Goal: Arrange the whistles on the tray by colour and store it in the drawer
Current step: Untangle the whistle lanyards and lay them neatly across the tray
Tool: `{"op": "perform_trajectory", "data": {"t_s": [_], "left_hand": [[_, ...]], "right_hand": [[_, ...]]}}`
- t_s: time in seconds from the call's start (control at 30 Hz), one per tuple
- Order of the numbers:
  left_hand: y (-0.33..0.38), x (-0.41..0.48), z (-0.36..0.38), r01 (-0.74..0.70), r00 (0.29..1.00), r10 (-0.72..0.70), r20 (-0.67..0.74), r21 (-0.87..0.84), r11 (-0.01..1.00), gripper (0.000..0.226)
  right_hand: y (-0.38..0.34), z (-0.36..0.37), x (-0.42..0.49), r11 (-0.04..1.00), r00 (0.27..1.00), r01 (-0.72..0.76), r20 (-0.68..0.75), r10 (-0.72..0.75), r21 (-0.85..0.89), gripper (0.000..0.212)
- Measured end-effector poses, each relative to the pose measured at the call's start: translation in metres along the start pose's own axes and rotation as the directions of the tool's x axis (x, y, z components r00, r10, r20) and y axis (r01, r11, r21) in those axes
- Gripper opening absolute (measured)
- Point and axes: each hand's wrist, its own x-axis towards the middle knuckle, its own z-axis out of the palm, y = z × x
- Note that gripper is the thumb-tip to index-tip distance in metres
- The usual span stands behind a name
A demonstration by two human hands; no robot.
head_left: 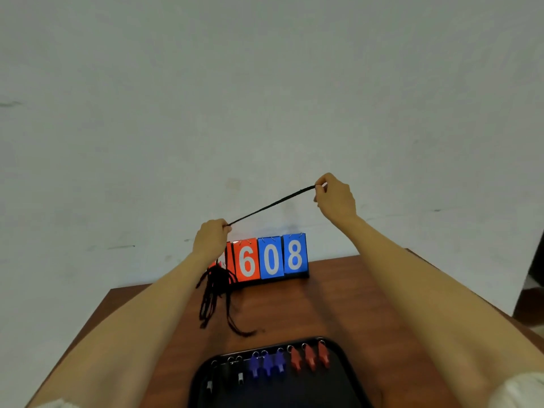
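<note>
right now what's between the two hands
A single black cord, stretched taut from the left hand up to the right hand; both pinch its ends, as the head view shows.

black whistles (pixel 240 378) | blue whistles (pixel 267 366) | red whistles (pixel 309 360) | one row on tray (pixel 294 393)

Bare wooden table (pixel 338 301) lies open between the near black tray (pixel 294 390) and the far scoreboard (pixel 270 257), mostly on the right. A tangle of black cords (pixel 216 290) blocks the left. Higher up, a taut cord (pixel 270 205) stretches between the raised left hand (pixel 210 238) and right hand (pixel 334 198).

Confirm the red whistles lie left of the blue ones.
No, the red whistles lie right of the blue whistles on the tray.
</note>
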Motion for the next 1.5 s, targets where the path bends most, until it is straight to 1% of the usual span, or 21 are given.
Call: {"op": "perform_trajectory", "data": {"t_s": [0.07,0.13,0.23,0.33,0.4,0.5,0.53,0.6,0.67,0.77,0.83,0.87,0.93,1.03,1.1,1.17,1.2,1.3,1.33,1.4,1.5], "left_hand": [[0.000,0.003,-0.004,0.025,0.998,-0.032,-0.052,-0.126,0.992,0.025],[0.000,0.005,-0.007,0.026,0.996,-0.040,-0.081,-0.165,0.986,0.025],[-0.003,0.005,-0.005,0.003,0.999,-0.007,-0.034,-0.114,0.993,0.024],[-0.008,0.009,0.004,-0.024,1.000,0.024,0.004,-0.078,0.997,0.025],[-0.012,0.010,0.012,-0.058,0.998,0.058,0.031,-0.010,0.998,0.027],[-0.017,0.013,0.026,-0.101,0.993,0.097,0.071,0.042,0.994,0.028],[-0.018,0.014,0.030,-0.092,0.993,0.091,0.079,0.017,0.996,0.028],[-0.020,0.017,0.036,-0.053,0.995,0.060,0.084,-0.077,0.996,0.027],[-0.021,0.019,0.039,-0.024,0.996,0.038,0.085,-0.151,0.988,0.025],[-0.022,0.019,0.043,-0.009,0.996,0.028,0.085,-0.215,0.976,0.022],[-0.023,0.020,0.046,0.027,0.994,0.004,0.106,-0.289,0.957,0.020],[-0.023,0.021,0.048,0.045,0.993,-0.009,0.115,-0.318,0.947,0.020],[-0.023,0.021,0.050,0.081,0.993,-0.040,0.115,-0.376,0.923,0.018],[-0.025,0.021,0.052,0.138,0.989,-0.100,0.105,-0.475,0.869,0.016],[-0.031,0.021,0.055,0.161,0.987,-0.127,0.102,-0.486,0.859,0.016],[-0.041,0.021,0.059,0.150,0.989,-0.128,0.080,-0.427,0.892,0.019],[-0.047,0.021,0.061,0.128,0.992,-0.111,0.068,-0.360,0.924,0.022],[-0.065,0.016,0.068,0.050,0.993,-0.046,0.105,-0.035,0.998,0.023],[-0.071,0.013,0.070,0.030,0.990,-0.040,0.135,0.070,0.997,0.022],[-0.083,0.010,0.075,0.008,0.982,-0.048,0.181,0.214,0.977,0.020],[-0.093,0.004,0.076,-0.003,0.977,-0.077,0.201,0.368,0.930,0.018]], "right_hand": [[0.003,0.004,-0.004,0.998,0.999,-0.038,0.029,0.037,0.043,0.018],[0.004,0.011,-0.009,0.994,0.994,-0.054,0.103,0.044,0.095,0.022],[0.000,0.029,-0.020,0.987,0.965,-0.063,0.262,0.022,0.146,0.030],[-0.005,0.057,-0.029,0.956,0.915,-0.167,0.399,0.060,0.239,0.033],[-0.006,0.081,-0.032,0.945,0.884,-0.198,0.463,0.058,0.261,0.032],[-0.003,0.114,-0.037,0.981,0.847,-0.104,0.531,0.002,0.162,0.035],[-0.002,0.123,-0.039,0.993,0.827,-0.050,0.562,-0.020,0.109,0.037],[0.001,0.140,-0.045,0.999,0.751,0.027,0.660,-0.032,0.017,0.047],[0.006,0.154,-0.052,0.999,0.696,0.026,0.718,0.000,-0.025,0.060],[0.011,0.171,-0.062,0.998,0.663,-0.057,0.748,0.046,-0.011,0.078],[0.013,0.179,-0.069,0.998,0.599,-0.041,0.798,0.068,-0.054,0.093],[0.013,0.184,-0.072,0.996,0.583,-0.010,0.809,0.076,-0.086,0.094],[0.014,0.195,-0.076,0.993,0.592,0.015,0.801,0.087,-0.119,0.081],[0.019,0.214,-0.084,0.988,0.632,0.008,0.767,0.116,-0.155,0.038],[0.024,0.222,-0.085,0.982,0.678,-0.016,0.720,0.148,-0.187,0.025],[0.031,0.224,-0.080,0.981,0.712,-0.050,0.681,0.168,-0.189,0.024],[0.033,0.222,-0.077,0.982,0.718,-0.060,0.676,0.168,-0.181,0.022],[0.032,0.206,-0.061,0.991,0.700,-0.065,0.702,0.130,-0.118,0.018],[0.030,0.199,-0.055,0.995,0.696,-0.061,0.712,0.098,-0.078,0.019],[0.027,0.183,-0.047,0.999,0.681,-0.042,0.731,0.029,-0.001,0.020],[0.028,0.164,-0.036,0.999,0.611,-0.012,0.792,-0.023,0.038,0.018]]}}
